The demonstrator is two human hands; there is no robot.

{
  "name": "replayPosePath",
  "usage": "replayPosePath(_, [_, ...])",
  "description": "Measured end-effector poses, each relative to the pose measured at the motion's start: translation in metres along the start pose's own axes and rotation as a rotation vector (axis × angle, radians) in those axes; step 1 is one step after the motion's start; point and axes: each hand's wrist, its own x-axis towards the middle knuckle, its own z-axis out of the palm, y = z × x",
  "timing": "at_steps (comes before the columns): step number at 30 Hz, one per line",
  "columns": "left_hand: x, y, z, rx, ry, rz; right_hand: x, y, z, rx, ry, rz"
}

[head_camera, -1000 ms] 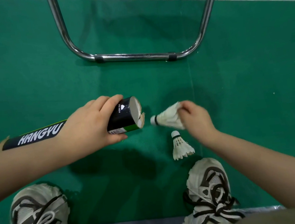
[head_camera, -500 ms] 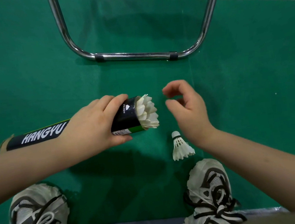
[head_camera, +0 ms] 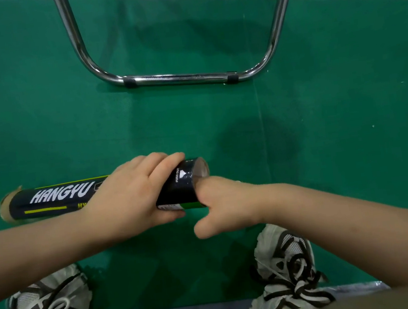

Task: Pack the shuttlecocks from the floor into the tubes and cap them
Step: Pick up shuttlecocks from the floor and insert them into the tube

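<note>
Black shuttlecock tube is being held level mid-frame, left hand curling round it as a brace while right hand is pushing straight fingers inside, tips hidden.

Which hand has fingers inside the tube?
The right hand, fingers pushed into the open end of the black cardboard shuttlecock tube; the left hand only grips its outside.

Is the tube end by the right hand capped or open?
Open: no cap on the tube; its bare mouth shows, and fingers of the right hand reach into it.
</note>
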Motion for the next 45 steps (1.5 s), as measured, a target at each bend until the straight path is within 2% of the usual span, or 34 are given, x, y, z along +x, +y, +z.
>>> replayPosePath(2, [0.0, 0.002, 0.001, -0.004, -0.004, 0.011, -0.002, 0.004, 0.004, -0.016, 0.03, -0.029])
replayPosePath(3, [0.002, 0.003, 0.0, -0.011, 0.008, 0.003, -0.002, 0.008, 0.007, 0.034, 0.11, -0.08])
replayPosePath(6, [0.009, 0.0, -0.006, -0.023, 0.063, -0.049, -0.005, 0.028, 0.007, 0.477, 0.618, -0.296])
replayPosePath(7, [0.01, -0.002, -0.007, -0.023, 0.064, -0.067, -0.006, 0.036, 0.004, 0.585, 0.773, -0.322])
replayPosePath(9, [0.01, -0.005, -0.007, -0.02, 0.048, -0.089, -0.008, 0.052, 0.002, 0.601, 0.947, -0.246])
replayPosePath(11, [0.009, -0.005, -0.005, -0.01, 0.037, -0.094, -0.009, 0.068, 0.005, 0.454, 0.933, -0.109])
replayPosePath(15, [0.009, -0.002, -0.002, -0.001, 0.033, -0.088, -0.014, 0.105, 0.025, 0.138, 0.628, 0.15])
replayPosePath(20, [0.01, 0.0, -0.002, 0.006, 0.016, -0.089, -0.02, 0.13, 0.04, -0.129, 0.34, 0.299])
replayPosePath(23, [0.011, 0.001, -0.002, -0.002, 0.007, -0.094, -0.022, 0.135, 0.044, -0.25, 0.287, 0.346])
replayPosePath(28, [0.011, 0.0, 0.0, 0.006, 0.003, -0.086, -0.021, 0.135, 0.041, -0.294, 0.323, 0.324])
replayPosePath(31, [0.012, 0.0, 0.0, 0.006, 0.01, -0.09, -0.023, 0.133, 0.041, -0.413, 0.333, 0.317])
replayPosePath(36, [0.012, -0.001, 0.0, 0.009, 0.015, -0.083, -0.019, 0.136, 0.023, -0.669, 0.537, 0.159])
replayPosePath(38, [0.012, -0.002, 0.0, 0.012, 0.021, -0.083, -0.015, 0.135, 0.008, -0.739, 0.605, 0.155])
replayPosePath(40, [0.012, -0.002, -0.002, 0.011, 0.027, -0.084, -0.013, 0.137, -0.004, -0.684, 0.602, 0.237])
replayPosePath(42, [0.012, -0.003, -0.004, 0.006, 0.036, -0.088, -0.014, 0.137, -0.012, -0.544, 0.679, 0.336])
replayPosePath(45, [0.011, -0.006, -0.005, 0.007, 0.046, -0.092, -0.017, 0.119, -0.024, -0.028, 0.999, 0.299])
